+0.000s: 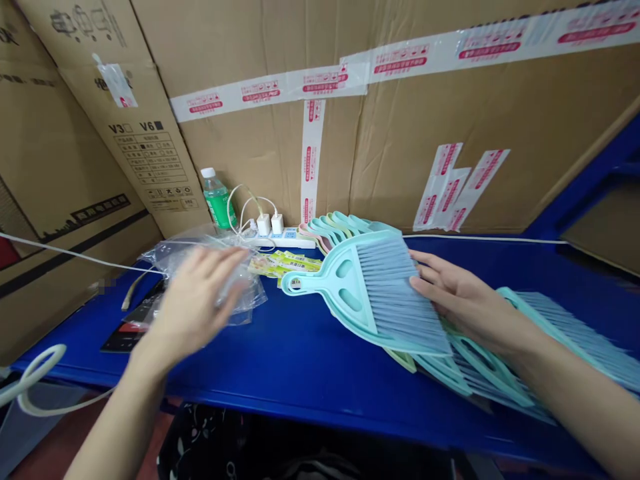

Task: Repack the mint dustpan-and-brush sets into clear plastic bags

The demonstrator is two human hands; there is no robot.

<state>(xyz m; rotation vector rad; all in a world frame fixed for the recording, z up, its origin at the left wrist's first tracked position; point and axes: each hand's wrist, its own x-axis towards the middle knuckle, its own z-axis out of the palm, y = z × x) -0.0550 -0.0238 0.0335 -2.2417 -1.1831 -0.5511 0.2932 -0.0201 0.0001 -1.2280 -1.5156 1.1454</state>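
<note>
A light teal dustpan with a grey-blue brush laid in it is held up by my right hand, whose thumb and fingers pinch the wide bristle end. Its looped handle points left. My left hand hovers over clear plastic bags, slightly blurred, fingers spread and holding nothing. Below and behind the held set lie more dustpans and brushes, teal with some green. Several pastel handles stick out in a row behind it. Yellow-green labels lie to the left of the handles.
At the back of the blue table stand a green bottle and a white power strip with plugged chargers. Large cardboard walls the rear. A black flat object lies under the bags. Another brush lies at right.
</note>
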